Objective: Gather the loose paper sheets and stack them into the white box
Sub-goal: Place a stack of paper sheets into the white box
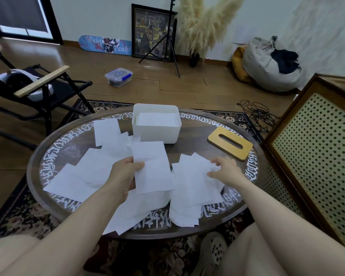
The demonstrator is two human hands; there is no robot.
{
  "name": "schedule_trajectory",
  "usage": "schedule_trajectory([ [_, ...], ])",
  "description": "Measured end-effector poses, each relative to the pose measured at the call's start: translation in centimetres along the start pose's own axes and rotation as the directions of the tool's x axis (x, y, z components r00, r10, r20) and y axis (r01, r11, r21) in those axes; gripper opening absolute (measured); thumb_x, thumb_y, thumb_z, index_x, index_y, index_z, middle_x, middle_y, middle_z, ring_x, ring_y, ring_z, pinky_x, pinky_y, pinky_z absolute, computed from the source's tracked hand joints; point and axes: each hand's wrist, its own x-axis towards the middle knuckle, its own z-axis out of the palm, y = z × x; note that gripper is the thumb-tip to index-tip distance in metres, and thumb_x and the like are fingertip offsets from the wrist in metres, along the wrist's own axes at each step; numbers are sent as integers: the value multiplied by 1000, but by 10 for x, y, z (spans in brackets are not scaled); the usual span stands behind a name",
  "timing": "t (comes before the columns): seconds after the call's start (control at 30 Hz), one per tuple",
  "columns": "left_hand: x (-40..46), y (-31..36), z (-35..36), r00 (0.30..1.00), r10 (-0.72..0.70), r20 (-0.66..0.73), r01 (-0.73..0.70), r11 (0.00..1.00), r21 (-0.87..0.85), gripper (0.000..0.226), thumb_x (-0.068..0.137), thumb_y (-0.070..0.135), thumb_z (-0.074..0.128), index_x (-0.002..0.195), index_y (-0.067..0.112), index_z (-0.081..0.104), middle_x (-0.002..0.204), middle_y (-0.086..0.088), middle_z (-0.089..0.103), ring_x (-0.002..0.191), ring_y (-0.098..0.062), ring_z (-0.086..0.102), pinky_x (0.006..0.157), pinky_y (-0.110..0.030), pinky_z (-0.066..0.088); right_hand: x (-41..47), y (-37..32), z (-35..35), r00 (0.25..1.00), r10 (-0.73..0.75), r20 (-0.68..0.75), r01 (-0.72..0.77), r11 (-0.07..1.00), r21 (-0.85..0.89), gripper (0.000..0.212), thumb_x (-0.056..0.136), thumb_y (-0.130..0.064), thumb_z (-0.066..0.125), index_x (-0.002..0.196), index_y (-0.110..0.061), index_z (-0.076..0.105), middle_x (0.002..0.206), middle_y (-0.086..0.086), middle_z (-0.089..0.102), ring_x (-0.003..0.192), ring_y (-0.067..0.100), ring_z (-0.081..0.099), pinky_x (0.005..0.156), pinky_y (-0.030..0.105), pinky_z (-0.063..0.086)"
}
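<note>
— The sheets (193, 182)?
— Thin matt white paper, faintly textured.
— And the box (156, 134)?
— Smooth matt white plastic.
— The table (189, 144)?
— Dark glossy wood with white painted lettering; the lid (230, 143) is pale, smooth wood.

Box (156, 134) behind scattered sheets (88, 172) on table (189, 154), lid (230, 143) at right.
</note>
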Motion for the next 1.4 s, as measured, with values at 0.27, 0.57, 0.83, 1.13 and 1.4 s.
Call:
schedule_trajectory([
  [0.27, -1, -1, 0, 1000, -2, 12, 2, 1000, 13, 17, 93, 1, 53, 105, 10, 62, 104, -10, 67, 84, -25, 63, 68, -34, 52, -15, -19, 20, 974, 78, 214, -150, 927, 345, 44, 79, -21, 76, 114, -12, 50, 98, 1, 52, 88, 19, 53, 61, 26, 41],
  [0.57, -2, 1, -3, 1000, 1, 16, -1, 1000, 10, 17, 93, 1, 53, 102, 10, 63, 98, -8, 68, 80, -24, 64, 66, -33, 52, -13, -26, 23, 986, 121, 115, -160, 885, 437, 16, 83, -15, 69, 85, -16, 53, 78, -1, 58, 70, 18, 57, 56, 25, 42],
  [0.83, -5, 2, -2, 1000, 10, 21, -10, 1000, 14, 17, 93, 1, 53, 90, 15, 63, 93, -5, 68, 80, -23, 64, 66, -33, 52, -19, -30, 14, 966, 152, 208, -245, 792, 559, 29, 83, -19, 72, 107, -4, 63, 81, 6, 62, 56, 15, 51, 40, 18, 36],
  [1.13, -7, 4, -1, 1000, -3, 9, 3, 1000, 24, 15, 93, 2, 53, 100, 12, 62, 99, -8, 67, 85, -25, 64, 71, -35, 53, -19, -32, 17, 961, 153, 232, -256, 813, 524, 27, 83, -15, 71, 72, -11, 46, 71, 5, 50, 61, 17, 47, 56, 26, 36],
  [1.4, -6, 3, -2, 1000, -7, 6, 6, 999, 34, 19, 93, 2, 53, 108, 10, 63, 110, -11, 67, 95, -30, 63, 76, -37, 54, -27, -32, 9, 989, 107, 100, -146, 779, 610, 10, 86, -8, 64, 78, -14, 64, 86, 6, 66, 77, 19, 61, 75, 32, 48],
])
